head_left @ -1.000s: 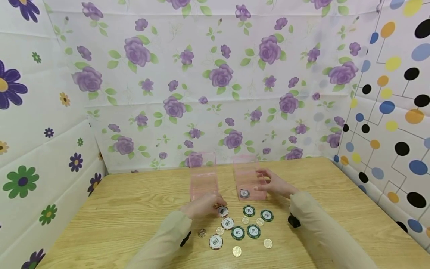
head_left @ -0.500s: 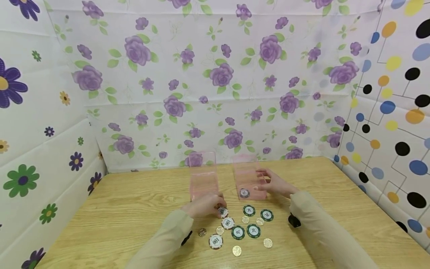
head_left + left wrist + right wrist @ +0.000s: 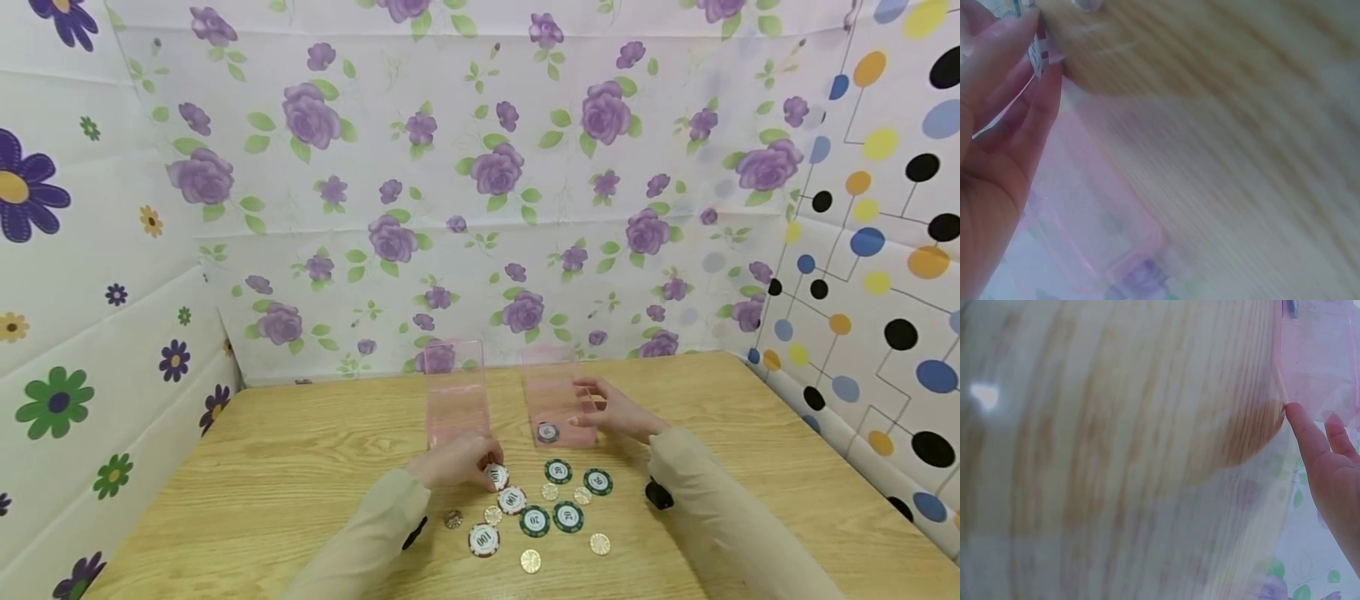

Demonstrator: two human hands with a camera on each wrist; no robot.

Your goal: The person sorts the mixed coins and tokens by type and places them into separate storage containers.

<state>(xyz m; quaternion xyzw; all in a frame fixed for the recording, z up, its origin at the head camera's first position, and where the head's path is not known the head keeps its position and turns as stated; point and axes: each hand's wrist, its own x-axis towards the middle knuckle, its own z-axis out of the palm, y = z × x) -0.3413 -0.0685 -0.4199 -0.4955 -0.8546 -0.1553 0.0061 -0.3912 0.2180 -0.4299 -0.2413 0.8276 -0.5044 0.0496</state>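
My left hand pinches a white-and-red poker chip marked 100, just in front of the left clear pink case. In the left wrist view the chip stands on edge between thumb and fingers. My right hand rests its fingertips at the right side of the right pink case, thumb and fingers apart. Inside that case lies a dark-rimmed chip. In the right wrist view the index fingertip of the right hand touches the corner of the pink case.
The left pink case stands open, lid raised. In front lie green-rimmed chips marked 20, more 100 chips, and several small gold coins. A patterned cloth wall rises behind the wooden table.
The chip in my left hand has tilted a little so that its 100 face shows more. My right hand stays at the right case. The head view has shifted slightly.
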